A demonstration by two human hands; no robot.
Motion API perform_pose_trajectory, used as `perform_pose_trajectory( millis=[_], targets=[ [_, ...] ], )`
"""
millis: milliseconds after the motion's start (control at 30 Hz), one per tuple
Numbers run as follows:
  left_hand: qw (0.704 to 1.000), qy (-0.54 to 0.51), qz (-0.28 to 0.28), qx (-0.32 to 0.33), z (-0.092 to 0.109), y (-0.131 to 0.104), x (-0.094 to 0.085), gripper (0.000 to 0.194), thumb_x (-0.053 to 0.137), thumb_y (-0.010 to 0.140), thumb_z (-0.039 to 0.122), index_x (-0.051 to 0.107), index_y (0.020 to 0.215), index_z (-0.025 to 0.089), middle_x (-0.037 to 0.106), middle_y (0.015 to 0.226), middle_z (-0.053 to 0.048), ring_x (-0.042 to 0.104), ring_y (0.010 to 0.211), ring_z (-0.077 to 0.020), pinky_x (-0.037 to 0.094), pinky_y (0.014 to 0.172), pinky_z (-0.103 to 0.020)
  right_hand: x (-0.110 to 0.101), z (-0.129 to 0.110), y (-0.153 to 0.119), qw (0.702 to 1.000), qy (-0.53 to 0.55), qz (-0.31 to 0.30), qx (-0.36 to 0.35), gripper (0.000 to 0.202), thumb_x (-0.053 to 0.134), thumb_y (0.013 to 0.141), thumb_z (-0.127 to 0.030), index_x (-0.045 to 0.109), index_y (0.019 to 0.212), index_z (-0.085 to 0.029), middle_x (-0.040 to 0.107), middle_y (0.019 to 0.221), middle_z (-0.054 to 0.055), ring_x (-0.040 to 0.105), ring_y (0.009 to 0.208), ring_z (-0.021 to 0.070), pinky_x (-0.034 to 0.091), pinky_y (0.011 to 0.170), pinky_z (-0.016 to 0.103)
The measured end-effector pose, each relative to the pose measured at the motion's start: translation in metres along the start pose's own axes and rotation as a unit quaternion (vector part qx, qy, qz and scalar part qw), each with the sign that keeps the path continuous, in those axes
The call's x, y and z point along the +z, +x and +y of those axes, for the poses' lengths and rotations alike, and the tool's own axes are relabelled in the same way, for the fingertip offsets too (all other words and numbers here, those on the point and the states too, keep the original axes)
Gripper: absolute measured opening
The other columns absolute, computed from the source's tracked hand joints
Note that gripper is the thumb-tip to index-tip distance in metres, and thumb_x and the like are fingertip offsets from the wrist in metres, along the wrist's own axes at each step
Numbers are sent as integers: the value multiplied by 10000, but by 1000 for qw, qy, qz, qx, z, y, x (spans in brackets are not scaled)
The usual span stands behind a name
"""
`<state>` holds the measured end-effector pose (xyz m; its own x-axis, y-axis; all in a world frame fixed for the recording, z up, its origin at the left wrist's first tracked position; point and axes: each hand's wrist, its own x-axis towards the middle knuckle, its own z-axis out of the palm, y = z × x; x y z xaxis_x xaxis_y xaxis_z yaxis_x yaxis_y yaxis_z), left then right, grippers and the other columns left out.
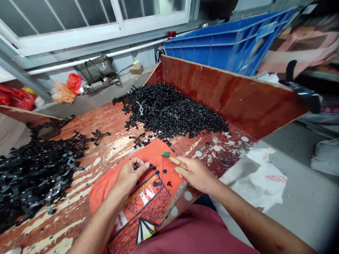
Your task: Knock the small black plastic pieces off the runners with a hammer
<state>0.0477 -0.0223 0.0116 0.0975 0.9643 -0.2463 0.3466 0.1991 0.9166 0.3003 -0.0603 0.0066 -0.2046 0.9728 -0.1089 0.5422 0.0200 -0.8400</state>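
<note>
My left hand (pixel 130 173) is closed over an orange printed cloth (pixel 156 155), its thumb and fingers pinched on a small black part (pixel 136 165) that is mostly hidden. In my right hand (pixel 197 173) is a short wooden-handled tool with a green tip (pixel 173 160), pointing left above the cloth. Several small round black pieces (pixel 165 171) lie loose on the cloth between and below my hands.
A big heap of small black parts (pixel 169 109) sits beyond the cloth, and linked black pieces (pixel 39 173) are piled at left. A reddish board (pixel 225 84) walls the table's right side, with a blue crate (pixel 212 49) behind. White plastic (pixel 254 180) lies at right.
</note>
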Motion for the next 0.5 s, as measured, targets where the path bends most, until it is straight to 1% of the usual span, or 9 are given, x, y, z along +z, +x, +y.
perform_pose_trajectory(
  millis=[100,200,300,500],
  targets=[
    [1000,28,2,6,-8,9,3,335,697,724,476,528,699,188,484,616,44,415,573,-111,322,554,-233,0,2,1,1000,-16,-4,1,289,533,903,-256,656,1164,-239,641,701,-38,544,614,140,352,564,238],
    [998,59,9,4,-15,11,5,328,684,725,491,546,703,194,496,600,42,431,556,-116,330,548,-234,-2,1,2,1000,-27,-8,-4,215,520,913,-284,655,1074,-240,616,709,-41,521,604,137,329,552,235],
    [995,97,22,5,-16,10,7,317,676,725,492,561,689,199,516,575,39,453,545,-124,337,544,-236,-4,-1,3,999,-28,-20,-8,159,495,930,-286,637,977,-233,592,692,-44,513,592,134,320,550,234],
    [986,166,14,14,-16,11,6,279,648,747,456,566,668,202,537,571,38,467,542,-127,331,539,-232,-6,-3,2,999,-41,-31,-12,190,493,946,-282,665,1001,-227,592,669,-39,525,577,136,343,534,228]
  ],
)
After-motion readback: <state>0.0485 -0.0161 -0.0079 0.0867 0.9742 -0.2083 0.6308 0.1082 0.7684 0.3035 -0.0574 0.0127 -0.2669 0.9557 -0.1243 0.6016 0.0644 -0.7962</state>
